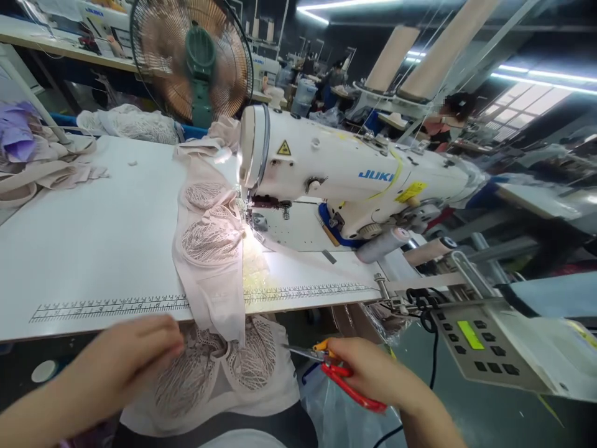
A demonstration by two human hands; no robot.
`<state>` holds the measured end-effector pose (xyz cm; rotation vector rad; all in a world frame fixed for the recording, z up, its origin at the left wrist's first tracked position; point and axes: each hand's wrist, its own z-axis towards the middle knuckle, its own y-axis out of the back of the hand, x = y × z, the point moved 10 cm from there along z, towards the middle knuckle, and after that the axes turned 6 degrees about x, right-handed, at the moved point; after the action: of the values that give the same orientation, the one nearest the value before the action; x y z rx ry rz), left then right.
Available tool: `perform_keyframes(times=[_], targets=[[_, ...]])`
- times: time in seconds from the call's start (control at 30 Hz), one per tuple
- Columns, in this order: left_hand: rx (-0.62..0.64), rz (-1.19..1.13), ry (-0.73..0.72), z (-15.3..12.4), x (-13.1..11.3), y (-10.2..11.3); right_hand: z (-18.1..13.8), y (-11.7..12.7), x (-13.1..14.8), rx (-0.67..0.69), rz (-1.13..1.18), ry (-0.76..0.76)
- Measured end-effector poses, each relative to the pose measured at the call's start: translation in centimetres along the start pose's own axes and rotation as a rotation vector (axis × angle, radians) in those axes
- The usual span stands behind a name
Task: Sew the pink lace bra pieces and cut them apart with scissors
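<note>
My right hand [368, 367] grips a pair of scissors [347, 389] with red and orange handles. The blades point left, beside a beige lace bra [252, 361] that lies across my lap. Over the left side of that bra is my left hand [135, 348], blurred, its fingers bent toward the right; whether anything is in them does not show. Another beige bra [209, 230] lies on the white table at the sewing machine's needle, one end hanging over the front edge. The white JUKI sewing machine [326, 155] has its lamp lit at the needle.
A printed ruler [112, 308] runs along the table's front edge. Thread spools [382, 244] lie right of the machine, above a control panel [485, 345]. A fan [200, 53] stands behind; beige and purple fabric [51, 171] piles at left. A person [443, 124] sits in the background.
</note>
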<state>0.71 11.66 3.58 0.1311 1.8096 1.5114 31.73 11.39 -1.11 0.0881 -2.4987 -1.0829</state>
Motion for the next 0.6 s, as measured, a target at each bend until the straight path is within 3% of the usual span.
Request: perform_keyframes(times=[0.07,0.1,0.17,0.27,0.37,0.43,0.5,0.6], targets=[[-0.167,0.151,0.065,2.8,2.1,4.3,0.2,1.5,3.8,-0.060,0.108,0.162],[-0.151,0.232,0.108,4.4,3.1,5.2,0.5,2.2,5.4,-0.103,0.163,0.226],[-0.029,0.352,0.120,6.9,4.4,5.3,1.4,3.4,7.7,-0.214,0.251,0.300],[0.007,0.419,0.100,7.8,4.0,4.4,2.8,4.3,9.7,-0.351,0.381,0.358],[-0.095,0.444,-0.052,5.5,0.6,1.8,3.8,3.9,11.4,-0.354,0.605,0.453],[-0.282,0.417,-0.187,2.7,-2.5,0.2,4.4,3.0,12.3,-0.303,0.751,0.482],[-0.417,0.397,-0.229,0.1,-4.4,-1.3,5.0,1.8,12.7,-0.271,0.871,0.463],[-0.445,0.332,-0.253,-2.4,-5.6,-3.0,5.3,0.3,12.3,-0.254,1.008,0.444]])
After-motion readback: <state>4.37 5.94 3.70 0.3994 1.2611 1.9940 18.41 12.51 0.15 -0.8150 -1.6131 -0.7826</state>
